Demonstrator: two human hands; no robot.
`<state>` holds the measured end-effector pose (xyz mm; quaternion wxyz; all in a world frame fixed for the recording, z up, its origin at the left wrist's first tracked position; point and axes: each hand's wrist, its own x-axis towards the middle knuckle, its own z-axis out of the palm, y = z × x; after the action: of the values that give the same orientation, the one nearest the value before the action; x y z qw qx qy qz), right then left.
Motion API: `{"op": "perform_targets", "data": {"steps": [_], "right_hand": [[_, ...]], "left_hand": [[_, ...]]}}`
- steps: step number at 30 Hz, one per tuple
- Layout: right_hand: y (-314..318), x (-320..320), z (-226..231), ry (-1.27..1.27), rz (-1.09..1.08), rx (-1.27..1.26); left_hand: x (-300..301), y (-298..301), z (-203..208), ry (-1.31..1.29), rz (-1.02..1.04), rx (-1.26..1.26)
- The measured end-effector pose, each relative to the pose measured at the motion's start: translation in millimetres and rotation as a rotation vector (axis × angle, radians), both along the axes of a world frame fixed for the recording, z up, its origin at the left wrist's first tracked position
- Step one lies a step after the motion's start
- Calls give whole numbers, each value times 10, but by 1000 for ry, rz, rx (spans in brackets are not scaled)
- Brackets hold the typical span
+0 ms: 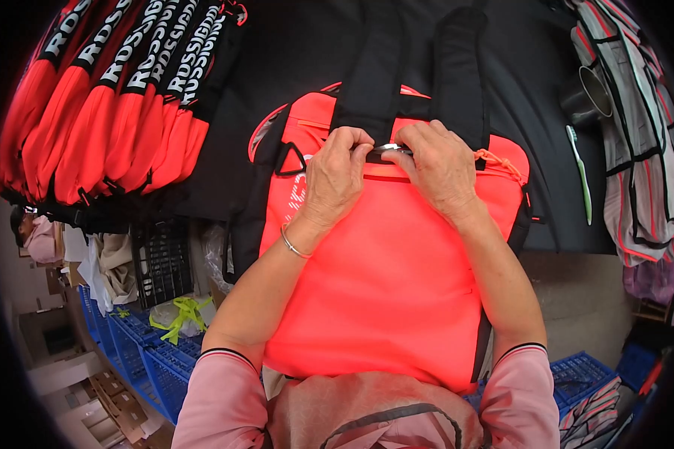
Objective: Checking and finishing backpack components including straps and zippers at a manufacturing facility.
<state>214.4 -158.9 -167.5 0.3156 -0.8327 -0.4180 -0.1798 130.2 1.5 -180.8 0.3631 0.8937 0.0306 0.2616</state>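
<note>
A bright coral-red backpack [374,277] lies across the black table's near edge and against my body. Its two black shoulder straps [458,75] stretch away from me. My left hand [335,176] is closed in a pinch at the base of the left strap; what its fingertips grip is hidden. Close by on the right, my right hand [438,166] pinches a small silvery metal piece [389,148], whose kind I cannot make out. That piece bridges the gap between both hands' fingertips, above a zipper line. An orange cord [499,163] lies looped right of my right hand.
Several red bags [90,142] with black-and-white bands are stacked at the left on the black table [532,97]. At the right lie a green-and-white toothbrush [579,173], a dark cup [588,93] and grey bags [636,142]. Blue crates [168,367] stand below left.
</note>
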Motion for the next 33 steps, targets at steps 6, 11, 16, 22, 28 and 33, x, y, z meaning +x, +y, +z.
{"op": "perform_targets", "data": {"steps": [6, 11, 16, 22, 28, 33], "right_hand": [[14, 2, -28, -46, -17, -72], [-69, 27, -60, 52, -73, -31], [23, 29, 178, 462, -245, 202], [-96, 7, 142, 376, -50, 115], [-158, -82, 139, 329, 243, -71], [-208, -329, 295, 216, 344, -98]], "left_hand": [[1, 0, 45, -7, 8, -6], [-273, -115, 186, -191, -278, 229], [-730, 70, 326, -108, -515, 220], [56, 527, 661, 65, 275, 514], [127, 587, 870, 457, 99, 571], [65, 480, 1001, 470, 19, 540]]}}
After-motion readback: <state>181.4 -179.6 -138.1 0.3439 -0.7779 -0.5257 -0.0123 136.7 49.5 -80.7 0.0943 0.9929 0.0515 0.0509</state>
